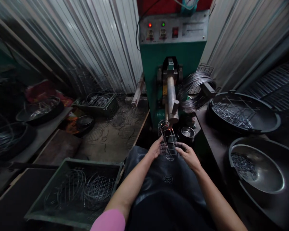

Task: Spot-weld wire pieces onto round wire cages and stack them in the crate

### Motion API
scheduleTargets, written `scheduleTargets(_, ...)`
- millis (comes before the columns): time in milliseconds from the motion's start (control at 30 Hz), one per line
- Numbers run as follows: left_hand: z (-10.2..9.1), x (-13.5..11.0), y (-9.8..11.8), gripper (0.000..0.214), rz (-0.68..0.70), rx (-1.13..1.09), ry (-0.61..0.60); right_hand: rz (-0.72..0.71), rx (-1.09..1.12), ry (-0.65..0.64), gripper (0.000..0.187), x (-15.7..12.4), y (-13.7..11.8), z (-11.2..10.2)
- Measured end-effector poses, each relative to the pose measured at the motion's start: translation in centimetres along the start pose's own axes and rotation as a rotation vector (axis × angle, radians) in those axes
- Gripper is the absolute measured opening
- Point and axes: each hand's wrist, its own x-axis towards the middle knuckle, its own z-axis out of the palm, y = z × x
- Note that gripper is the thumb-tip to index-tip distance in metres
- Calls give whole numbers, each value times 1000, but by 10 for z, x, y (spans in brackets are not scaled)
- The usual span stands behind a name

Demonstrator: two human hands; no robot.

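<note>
Both my hands hold a small round wire cage (169,141) up under the electrode arm (171,96) of a green welding machine (172,61). An orange glow shows where the cage top meets the electrode tip. My left hand (156,148) grips the cage's left side with curled fingers. On the right side, my right hand (187,154) pinches the lower wires. A dark apron covers my lap below the cage.
A green tray (50,205) of finished wire frames lies at lower left. Two metal bowls of short wire pieces (255,166) (243,114) stand at right. A coil of wire rings (195,89) hangs beside the machine. Corrugated metal walls close in both sides.
</note>
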Motion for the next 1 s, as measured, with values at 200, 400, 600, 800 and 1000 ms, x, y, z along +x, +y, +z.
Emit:
scheduleTargets(200,-27,-13,-17,65,779,663,79,-11,-74,7,27,-13,11,-3)
scheduleTargets(400,-12,4,-12,53,809,596,36,-40,-58,21,29,-7,0,1)
scheduleTargets(600,-7,8,-3,51,854,506,94,-85,-113,44,29,20,-19,3)
scheduleTargets(800,1,12,4,55,793,417,101,-80,-61,52,26,41,-26,7)
scheduleTargets(1000,3,10,4,53,760,434,114,-63,18,50,26,21,-22,6)
